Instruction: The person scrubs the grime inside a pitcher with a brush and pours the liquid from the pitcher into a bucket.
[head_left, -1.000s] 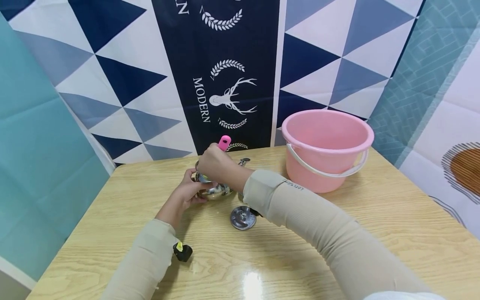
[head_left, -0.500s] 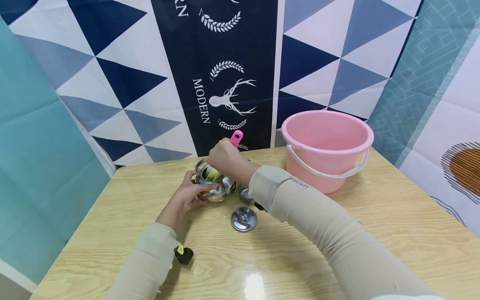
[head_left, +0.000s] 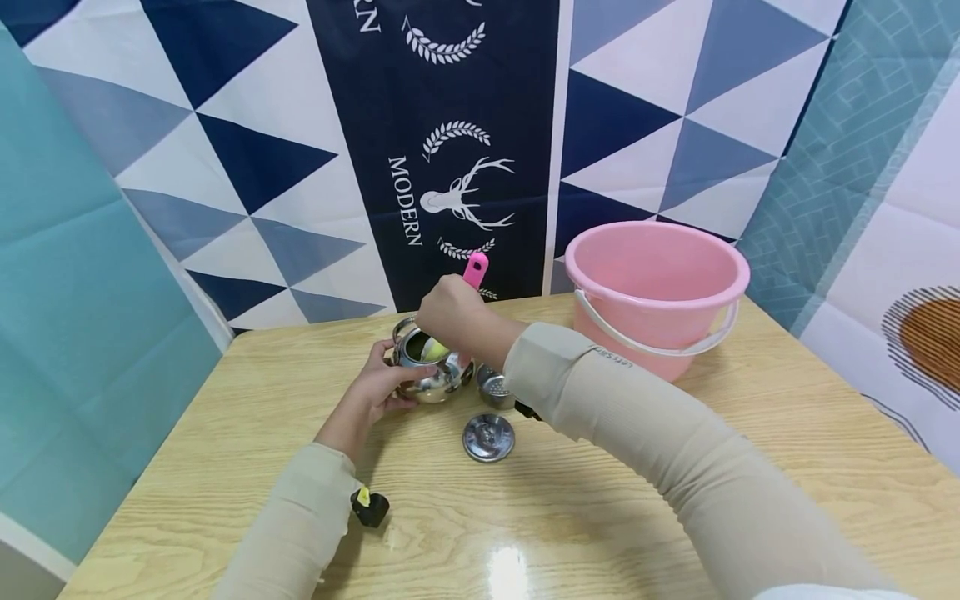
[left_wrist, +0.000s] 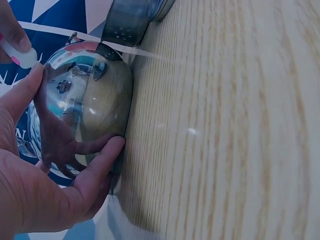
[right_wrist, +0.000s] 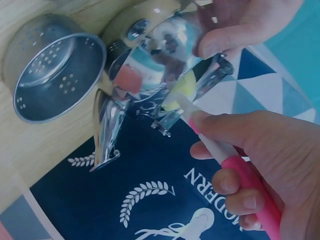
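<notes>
A shiny steel teapot (head_left: 435,387) stands on the table, its lid off and its mouth uncovered. My left hand (head_left: 378,379) grips its left side, thumb near the top and fingers low around the belly (left_wrist: 95,105). In my right hand (right_wrist: 280,150) is a cleaning brush with a pink and white handle (right_wrist: 250,192), held with curled fingers. The brush's yellow head (right_wrist: 184,90) is at the teapot's mouth, and its lower end is hidden. The spout (right_wrist: 106,132) points away from the person. A perforated steel strainer (head_left: 493,387) stands right of the teapot, the round lid (head_left: 488,438) nearer the person.
A pink bucket (head_left: 652,283) with a white handle stands at the back right of the wooden table (head_left: 420,533). Patterned cloth (head_left: 450,200) hangs directly behind the table. A small black device (head_left: 370,507) is at the left sleeve.
My right hand has moved slightly up and right with the brush, uncovering the teapot's mouth and the yellow head. My left hand stays on the teapot.
</notes>
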